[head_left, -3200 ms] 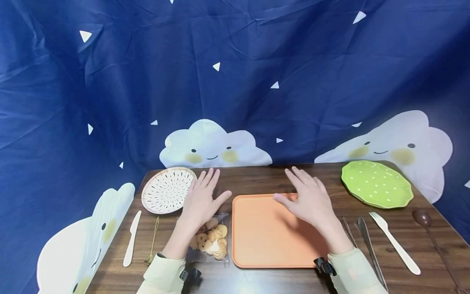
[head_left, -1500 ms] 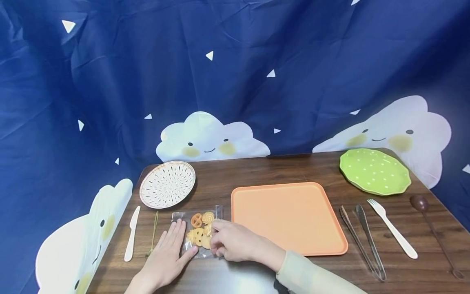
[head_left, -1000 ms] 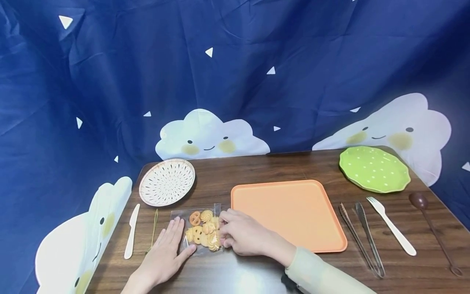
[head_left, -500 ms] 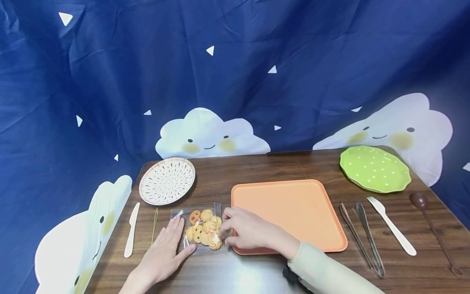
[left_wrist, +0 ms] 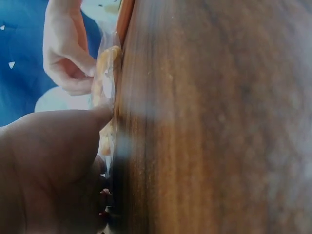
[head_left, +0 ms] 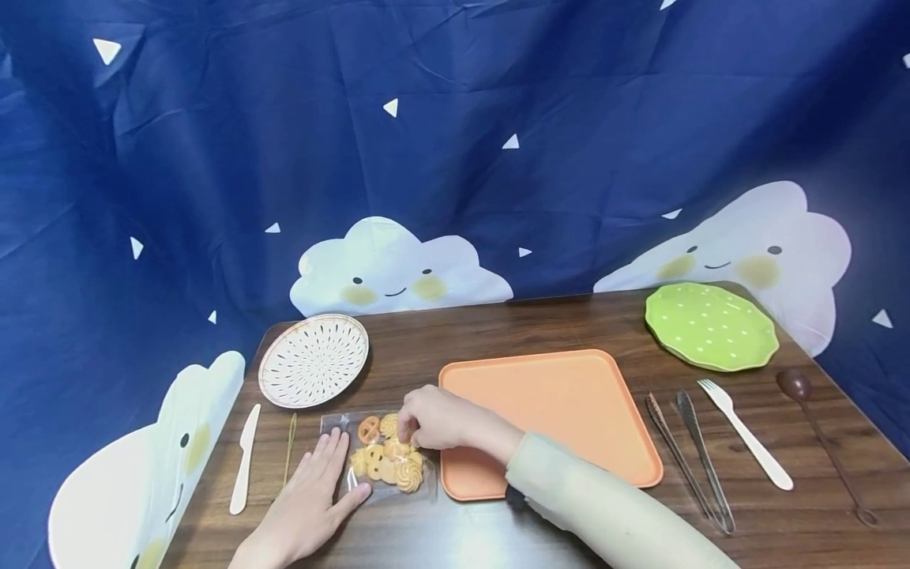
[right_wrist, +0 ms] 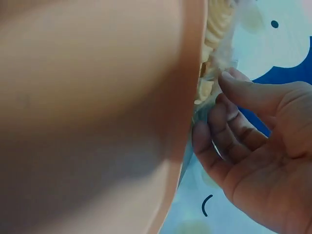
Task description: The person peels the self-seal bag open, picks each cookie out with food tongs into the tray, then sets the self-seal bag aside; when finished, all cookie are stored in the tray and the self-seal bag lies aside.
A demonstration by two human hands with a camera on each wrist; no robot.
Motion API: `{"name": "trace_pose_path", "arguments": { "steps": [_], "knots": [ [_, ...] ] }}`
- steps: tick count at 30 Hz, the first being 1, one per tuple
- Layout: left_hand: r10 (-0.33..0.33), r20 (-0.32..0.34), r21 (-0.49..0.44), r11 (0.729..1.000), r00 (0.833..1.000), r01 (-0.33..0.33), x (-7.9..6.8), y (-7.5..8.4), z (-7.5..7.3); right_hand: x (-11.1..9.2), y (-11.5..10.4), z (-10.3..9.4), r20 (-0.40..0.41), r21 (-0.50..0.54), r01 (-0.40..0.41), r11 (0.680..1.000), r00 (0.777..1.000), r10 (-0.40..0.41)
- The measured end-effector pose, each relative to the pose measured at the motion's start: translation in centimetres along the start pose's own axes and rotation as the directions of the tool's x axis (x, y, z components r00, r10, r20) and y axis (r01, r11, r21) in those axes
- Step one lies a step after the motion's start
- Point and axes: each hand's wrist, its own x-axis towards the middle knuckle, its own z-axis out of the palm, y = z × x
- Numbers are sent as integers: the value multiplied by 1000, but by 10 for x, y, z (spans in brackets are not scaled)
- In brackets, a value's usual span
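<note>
Cookies (head_left: pixel 407 476) of several shapes lie inside a clear plastic bag (head_left: pixel 387 491) on the wooden table (head_left: pixel 462 328), left of centre and toward the near edge; a pretzel-shaped cookie (head_left: pixel 369 429) sits near the bag's far side. My left hand (head_left: pixel 306 490) rests on the bag's left side, fingers straight, thumb on its near side. My right hand (head_left: pixel 441 419) bends over the bag's far right part, thumb and forefinger pinching the film, the remaining fingers curled. My pale sleeve (head_left: pixel 597 490) crosses the near edge of the orange tray (head_left: pixel 547 411), which lies just beside the bag.

At the table's far left corner is a white plate (head_left: pixel 314 361) with dark dashes. Nearer me, along the left edge, lie a white knife (head_left: pixel 245 458) and a thin gold utensil (head_left: pixel 290 449), its near end hidden by my hand. A green polka-dotted plate (head_left: pixel 711 326) occupies the far right corner. Between the tray and the right edge lie metal tongs (head_left: pixel 705 457), a white fork (head_left: pixel 748 437) and, nearest that edge, a brown long-handled spoon (head_left: pixel 794 385). Behind the far edge hangs a blue cloth (head_left: pixel 455 158) printed with clouds.
</note>
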Motion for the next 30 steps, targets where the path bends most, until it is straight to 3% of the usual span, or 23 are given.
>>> {"name": "trace_pose_path", "arguments": {
  "steps": [5, 10, 16, 20, 23, 30],
  "knots": [
    [-2, 2, -5, 1000, 1000, 2, 0, 2, -1, -1, -2, -2, -11, -34, -5, 999, 1000, 5],
    [-5, 8, -16, 1000, 1000, 5, -2, 4, -3, -16, 0, -14, -22, -30, -3, 1000, 1000, 2],
    [3, -4, -8, 1000, 1000, -3, -3, 1, -4, -34, 11, -14, -18, -80, -89, 993, 996, 88],
    [-4, 10, -7, 1000, 1000, 4, 0, -4, -4, -37, 8, -8, -68, -144, -116, 983, 992, 107],
    [-6, 15, -15, 1000, 1000, 6, 6, -10, -3, -34, 1, -4, -84, -219, -140, 966, 989, 124],
    [11, 15, -44, 999, 1000, -10, 14, -19, -7, -23, -17, 7, -22, -408, -235, 882, 969, 248]
  ]
}}
